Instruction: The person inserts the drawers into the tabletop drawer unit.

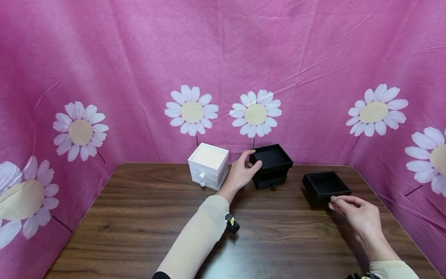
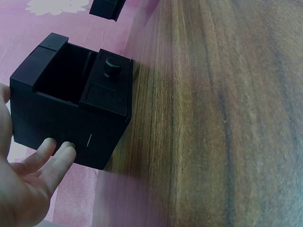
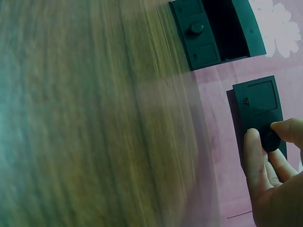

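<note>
In the head view a small black drawer cabinet stands near the table's back edge. One upper slot gapes without its drawer; a lower drawer with a round knob is in place. My left hand holds the cabinet by its left side, thumb at the top edge and fingertips against the side wall. Off to the right, my right hand pinches the round knob of a removed black drawer. That drawer's tray faces up, apart from the cabinet, and nothing shows inside it.
A white drawer cabinet with two knobs stands left of the black one, close to my left wrist. All of this is on a brown wooden table. A pink curtain with daisies hangs behind and at both sides.
</note>
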Demonstrator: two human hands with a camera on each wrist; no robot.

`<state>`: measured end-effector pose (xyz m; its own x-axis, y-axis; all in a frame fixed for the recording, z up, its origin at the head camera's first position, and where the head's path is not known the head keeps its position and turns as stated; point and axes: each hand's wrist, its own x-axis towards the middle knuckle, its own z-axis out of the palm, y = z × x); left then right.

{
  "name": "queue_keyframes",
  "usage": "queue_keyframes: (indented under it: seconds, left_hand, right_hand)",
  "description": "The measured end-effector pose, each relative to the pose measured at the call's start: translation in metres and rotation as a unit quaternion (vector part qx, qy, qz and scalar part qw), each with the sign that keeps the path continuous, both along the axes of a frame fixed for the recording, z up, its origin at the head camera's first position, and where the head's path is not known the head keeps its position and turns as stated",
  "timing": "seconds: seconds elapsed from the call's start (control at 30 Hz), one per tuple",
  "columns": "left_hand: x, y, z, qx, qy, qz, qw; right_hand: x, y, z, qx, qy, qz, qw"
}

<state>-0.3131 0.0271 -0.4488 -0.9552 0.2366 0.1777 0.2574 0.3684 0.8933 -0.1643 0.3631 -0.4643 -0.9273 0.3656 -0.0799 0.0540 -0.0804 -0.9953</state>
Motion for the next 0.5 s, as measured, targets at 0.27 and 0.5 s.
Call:
queue_keyframes:
  seconds: [0.27, 0.5]
  left_hand:
    - [0.0, 0.0, 0.0, 0.0, 0.002, -0.001, 1.0]
    - [-0.001, 0.001, -0.002, -0.003, 0.003, 0.002, 1.0]
  right_hand:
    - [0.003, -0.007, 0.001, 0.006, 0.012, -0.002, 1.0]
    - [0.005, -0.013, 0.0, -0.002, 0.03, 0.01, 0.999]
